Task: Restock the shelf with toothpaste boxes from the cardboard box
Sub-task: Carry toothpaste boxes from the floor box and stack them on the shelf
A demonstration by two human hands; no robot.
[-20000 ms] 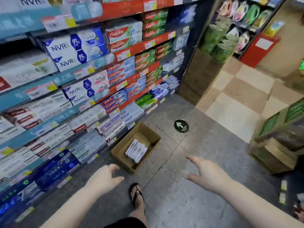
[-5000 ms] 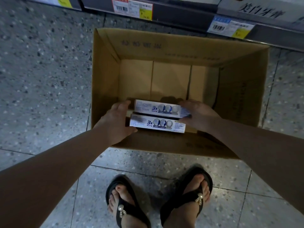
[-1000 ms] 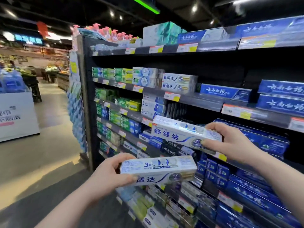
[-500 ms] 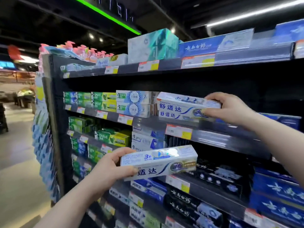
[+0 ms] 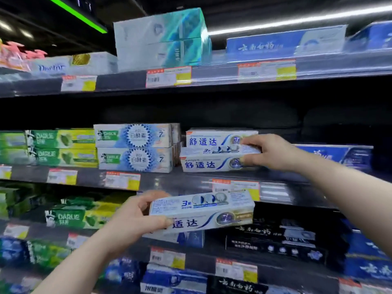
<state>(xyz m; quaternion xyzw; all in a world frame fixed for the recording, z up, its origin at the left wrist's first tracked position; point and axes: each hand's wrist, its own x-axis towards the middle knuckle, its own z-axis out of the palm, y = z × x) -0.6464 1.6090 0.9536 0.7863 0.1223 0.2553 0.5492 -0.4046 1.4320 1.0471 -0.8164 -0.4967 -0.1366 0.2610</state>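
My right hand (image 5: pixel 273 152) grips the right end of a white and blue toothpaste box (image 5: pixel 212 161) that lies on the second shelf (image 5: pixel 169 183), in front of and below another box of the same kind (image 5: pixel 212 139). My left hand (image 5: pixel 133 221) holds a second white toothpaste box (image 5: pixel 203 211) by its left end, level, in the air just below that shelf's edge. The cardboard box is out of view.
Blue and white Darlie boxes (image 5: pixel 135 147) stand left of the slot, green Darlie boxes (image 5: pixel 61 147) further left. A dark blue box (image 5: pixel 339 155) lies to the right. The top shelf (image 5: pixel 212 75) carries teal packs (image 5: pixel 163 37). Black and blue boxes fill the lower shelves.
My right hand has set its box down onto the second shelf, against the matching box. My left hand and its box have stayed about the same. The view has moved closer.
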